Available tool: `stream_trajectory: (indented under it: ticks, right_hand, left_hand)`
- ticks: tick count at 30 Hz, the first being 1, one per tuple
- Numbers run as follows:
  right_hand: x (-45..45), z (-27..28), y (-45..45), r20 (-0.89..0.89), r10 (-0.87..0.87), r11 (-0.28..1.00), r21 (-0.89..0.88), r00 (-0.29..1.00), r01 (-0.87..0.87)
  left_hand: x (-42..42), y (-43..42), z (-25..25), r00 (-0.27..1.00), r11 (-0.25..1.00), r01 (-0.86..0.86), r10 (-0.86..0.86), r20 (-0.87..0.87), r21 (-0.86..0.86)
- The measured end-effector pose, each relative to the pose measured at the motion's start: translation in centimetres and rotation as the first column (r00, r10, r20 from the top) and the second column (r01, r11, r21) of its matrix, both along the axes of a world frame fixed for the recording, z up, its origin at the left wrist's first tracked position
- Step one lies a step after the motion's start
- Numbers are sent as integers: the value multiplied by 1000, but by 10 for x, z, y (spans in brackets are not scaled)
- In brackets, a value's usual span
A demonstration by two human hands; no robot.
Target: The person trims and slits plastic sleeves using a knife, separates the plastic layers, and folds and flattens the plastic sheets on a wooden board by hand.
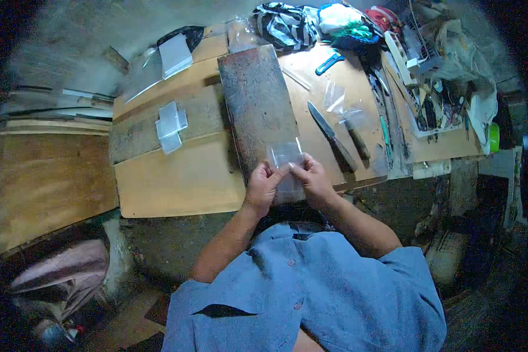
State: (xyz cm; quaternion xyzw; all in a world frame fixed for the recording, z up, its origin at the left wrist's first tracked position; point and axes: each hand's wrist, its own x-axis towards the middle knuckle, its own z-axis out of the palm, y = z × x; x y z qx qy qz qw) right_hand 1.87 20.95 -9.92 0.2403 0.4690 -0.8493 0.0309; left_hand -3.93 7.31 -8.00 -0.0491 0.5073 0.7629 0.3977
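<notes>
We pinched the film (286, 152) with left hand (261, 186) and right hand (314, 180), probably to keep it flat; a knife (330, 134) lay beside the plank (255, 88), presumably for reach.

One wide, dark-cornered view is taken from the person's head, angled forward and steeply down past the blue button-front shirt (340, 276), with the worktop (179, 182) framed close beyond.
</notes>
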Motion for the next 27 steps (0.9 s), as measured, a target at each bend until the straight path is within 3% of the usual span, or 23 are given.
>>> stream_trajectory:
  ticks: [2, 5, 7, 13, 15, 19, 22, 27]
  right_hand:
    - [1, -14, -5, -91, 21, 996, 87, 996, -13]
    - [2, 3, -8, -11, 48, 996, 75, 999, -47]
    - [1, 8, -10, 8, 52, 998, 43, 999, -53]
    - [2, -5, -17, -26, 82, 985, 156, 996, -77]
    - [2, -15, -21, -104, 163, 890, 444, 981, -101]
    - [4, -13, -23, -91, 191, 880, 457, 977, -129]
    - [2, -3, -22, -22, 171, 900, 411, 985, -147]
    - [0, 1, -17, -37, 334, 744, 623, 942, -239]
  left_hand:
    - [0, -4, 3, 999, 995, 26, -29, -33, -98]
    - [1, -11, -5, 996, 996, -42, 36, -83, -74]
    - [-1, -16, 4, 991, 989, -5, -14, -131, -150]
    - [2, -17, -15, 984, 994, -77, 64, -168, -74]
    - [6, -12, -17, 983, 995, -86, 75, -167, -57]
    - [7, -13, -5, 968, 995, -77, 62, -245, -55]
    - [7, -11, -1, 978, 994, -109, 101, -182, -32]
    - [7, -11, -1, 990, 996, -91, 90, -105, -7]
